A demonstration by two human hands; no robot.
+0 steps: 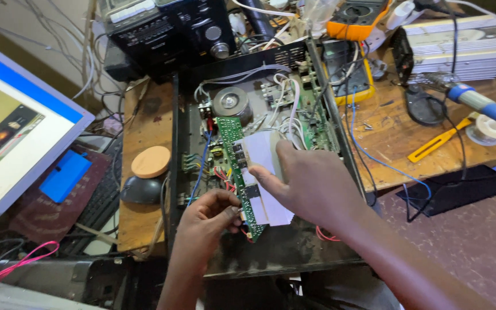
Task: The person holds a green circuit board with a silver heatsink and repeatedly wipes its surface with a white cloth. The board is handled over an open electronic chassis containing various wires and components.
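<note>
Over an opened black metal case (294, 252) on a cluttered wooden counter (391, 138), the left hand (205, 221) pinches the near end of a long green circuit board (233, 166) standing on edge inside, its grip pressed together on the board's edge. The right hand (311, 183) lies flat, fingers spread, against a white sheet (262, 152) beside the board. A round grey coil (231, 102) sits behind; a monitor (12, 126) glows at left.

The right hand (311, 183) is covering part of the white sheet (262, 178) and the chassis (282, 247) interior beneath it. The left hand (208, 218) is hiding the green circuit board's (233, 155) lower edge. The monitor (12, 126) is running off the left edge.
</note>
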